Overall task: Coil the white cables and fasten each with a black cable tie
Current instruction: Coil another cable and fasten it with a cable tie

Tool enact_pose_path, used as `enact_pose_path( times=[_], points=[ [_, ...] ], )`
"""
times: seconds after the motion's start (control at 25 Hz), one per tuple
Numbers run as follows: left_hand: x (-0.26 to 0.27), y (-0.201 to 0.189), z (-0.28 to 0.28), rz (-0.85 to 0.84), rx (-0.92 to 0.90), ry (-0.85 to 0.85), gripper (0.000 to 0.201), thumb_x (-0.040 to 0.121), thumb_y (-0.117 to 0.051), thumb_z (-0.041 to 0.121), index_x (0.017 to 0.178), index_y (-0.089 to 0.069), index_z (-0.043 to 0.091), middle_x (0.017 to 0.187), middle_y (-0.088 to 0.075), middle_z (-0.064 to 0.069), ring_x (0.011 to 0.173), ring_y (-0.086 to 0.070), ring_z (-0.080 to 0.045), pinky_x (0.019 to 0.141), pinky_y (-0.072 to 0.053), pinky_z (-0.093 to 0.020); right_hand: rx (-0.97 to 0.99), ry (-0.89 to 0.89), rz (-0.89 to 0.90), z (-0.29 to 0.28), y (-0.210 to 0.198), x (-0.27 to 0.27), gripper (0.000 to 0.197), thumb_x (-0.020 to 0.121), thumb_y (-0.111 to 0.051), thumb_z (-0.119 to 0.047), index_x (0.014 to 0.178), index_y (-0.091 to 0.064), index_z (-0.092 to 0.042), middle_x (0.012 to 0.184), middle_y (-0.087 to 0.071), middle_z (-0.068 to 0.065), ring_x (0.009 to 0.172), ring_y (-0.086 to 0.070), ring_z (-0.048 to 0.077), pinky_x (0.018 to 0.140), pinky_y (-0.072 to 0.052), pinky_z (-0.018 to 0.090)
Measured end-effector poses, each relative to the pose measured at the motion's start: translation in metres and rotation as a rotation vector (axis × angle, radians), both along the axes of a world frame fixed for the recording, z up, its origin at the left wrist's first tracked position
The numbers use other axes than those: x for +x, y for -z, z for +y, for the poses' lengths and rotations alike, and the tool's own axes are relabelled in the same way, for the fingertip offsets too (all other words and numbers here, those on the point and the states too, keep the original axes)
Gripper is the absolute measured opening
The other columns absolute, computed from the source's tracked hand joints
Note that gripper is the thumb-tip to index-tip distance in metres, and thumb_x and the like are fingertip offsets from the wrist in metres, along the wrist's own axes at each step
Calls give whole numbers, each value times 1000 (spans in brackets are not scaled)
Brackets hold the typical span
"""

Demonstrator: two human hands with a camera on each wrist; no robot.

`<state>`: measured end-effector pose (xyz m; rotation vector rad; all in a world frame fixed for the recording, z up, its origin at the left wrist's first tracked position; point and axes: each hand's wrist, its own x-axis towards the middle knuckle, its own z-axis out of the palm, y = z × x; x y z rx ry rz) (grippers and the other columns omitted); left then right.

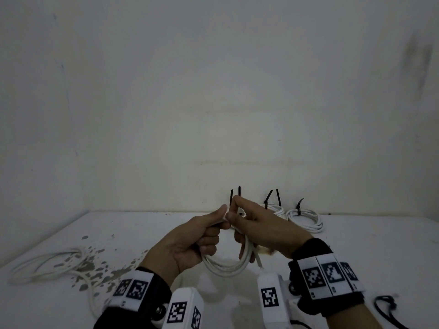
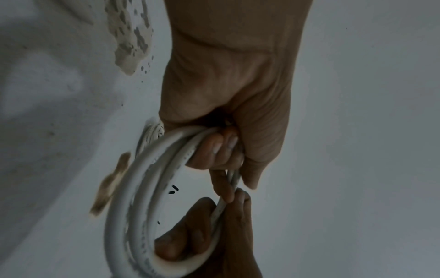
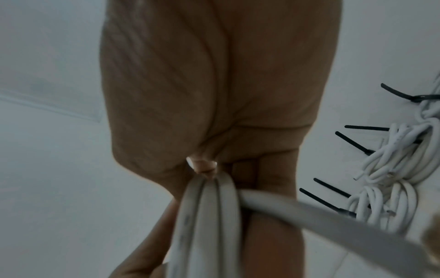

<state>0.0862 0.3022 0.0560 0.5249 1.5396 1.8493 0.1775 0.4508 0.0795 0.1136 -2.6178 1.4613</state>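
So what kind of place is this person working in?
Probably a bare workbench in a plain room, not a home. A stained white table meets an unmarked white wall, with only tied cable coils and a loose white cable lying around.

The person is wearing black sleeves (image 1: pixel 152 284) reaching down to both wrists. Just behind the bare left hand (image 1: pixel 190 243), a white band (image 1: pixel 133 289) printed with black square-pattern markers is wrapping the wrist. A white camera block (image 1: pixel 183 309) carrying two more such markers is sitting beside that band, with a small metal screw (image 1: pixel 158 311) showing at its edge. Behind the bare right hand (image 1: pixel 263 224), a wider white marker band (image 1: pixel 329 277) is circling a black cuff, and a white block (image 1: pixel 270 298) bearing one marker is sitting beside it.
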Motion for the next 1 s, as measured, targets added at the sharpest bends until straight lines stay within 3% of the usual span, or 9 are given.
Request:
enact_pose_path(
  times=[0.12, 0.32, 0.4, 0.52, 0.68, 0.8, 0.92, 1.0],
  points=[
    [1, 1, 5, -5, -33, 17, 50, 90, -56, 57, 64, -56, 14, 49, -18, 7, 39, -16, -6, 38, -18, -19, -35, 25, 8, 5, 1, 2, 24, 105, -46, -31, 101, -47, -8, 65, -61, 8, 56, -65, 25, 54, -51, 31],
    [15, 9, 21, 66, -108, 1, 47, 98, -51, 49, 61, -45, 20, 53, -19, 5, 44, -15, -10, 43, -16, -23, -92, 215, -28, 29, 5, 17, 31, 101, -50, -44, 99, -63, -16, 88, -73, 18, 74, -70, 28, 68, -56, 44],
    [22, 13, 29, 71, -129, -7, 46, 99, -49, 48, 63, -43, 20, 55, -18, 5, 46, -14, -11, 45, -15, -25, 56, 299, -108, 55, 2, 38, 32, 101, -49, -45, 99, -63, -16, 91, -73, 15, 74, -70, 25, 68, -58, 40],
    [30, 20, 45, 67, -124, -7, 44, 100, -48, 47, 66, -42, 19, 55, -17, 6, 44, -15, -10, 44, -15, -24, 353, 332, -384, 98, -4, 74, 37, 103, -45, -41, 102, -64, -10, 83, -69, 9, 65, -67, 21, 59, -55, 31],
    [53, 27, 87, 43, -99, 33, 43, 101, -46, 44, 69, -43, 16, 51, -17, 7, 40, -16, -9, 39, -18, -21, 649, 386, -687, 139, 0, 126, 39, 100, -51, -42, 96, -70, -9, 77, -67, 1, 57, -61, 15, 51, -48, 20],
    [73, 30, 116, 27, -82, 55, 43, 102, -44, 43, 70, -45, 15, 50, -17, 6, 38, -17, -9, 39, -20, -22, 738, 375, -772, 143, 13, 148, 44, 95, -59, -49, 95, -72, -7, 73, -65, -1, 52, -57, 11, 45, -43, 17],
    [89, 36, 136, -7, -76, 70, 42, 102, -46, 42, 71, -47, 13, 49, -17, 6, 38, -18, -9, 39, -20, -22, 783, 436, -751, 141, 35, 154, 45, 87, -70, -51, 99, -68, -7, 74, -61, -1, 56, -54, 12, 57, -47, 23],
    [97, 39, 145, -33, -73, 93, 43, 101, -47, 42, 70, -48, 13, 50, -16, 6, 38, -18, -10, 39, -21, -22, 753, 482, -706, 144, 44, 156, 37, 86, -74, -44, 98, -66, -9, 72, -58, -3, 58, -53, 12, 55, -47, 24]
  ],
)
